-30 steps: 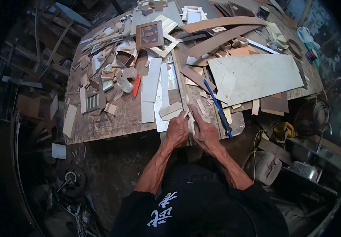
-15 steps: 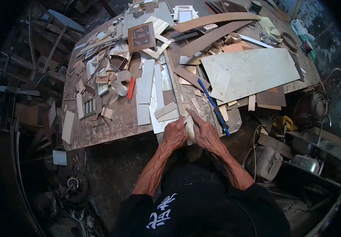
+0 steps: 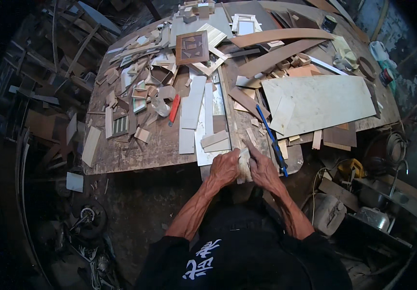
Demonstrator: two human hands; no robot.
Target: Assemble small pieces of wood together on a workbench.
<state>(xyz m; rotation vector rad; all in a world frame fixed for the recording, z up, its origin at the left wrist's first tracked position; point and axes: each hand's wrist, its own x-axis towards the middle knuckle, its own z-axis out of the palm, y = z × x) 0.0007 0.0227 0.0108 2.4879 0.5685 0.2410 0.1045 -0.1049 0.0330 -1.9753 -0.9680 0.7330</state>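
Note:
At the near edge of the bench, my left hand [image 3: 225,169] and my right hand [image 3: 264,172] close around a pale, rough-looking piece of wood [image 3: 244,166] from its two sides. The left fingers are curled in a fist-like grip. My right index finger stretches forward along the piece, while the other right fingers are folded. My palms hide much of the piece's sides. Right of my right hand lies a blue-and-black bar clamp [image 3: 272,137]. Small light boards [image 3: 214,140] lie just beyond my left hand.
The wooden bench [image 3: 131,157] carries many offcuts, a red-handled tool [image 3: 174,110], a large pale panel [image 3: 322,104], curved brown strips [image 3: 281,36] and a patterned square panel [image 3: 192,47]. Below on the right stand a grey jerrycan [image 3: 329,212] and a metal sink [image 3: 366,197].
The whole view has shifted, so the bench and my hands appear farther right and lower. Both hands keep their grip on the pale wood, with little visible movement against the bench.

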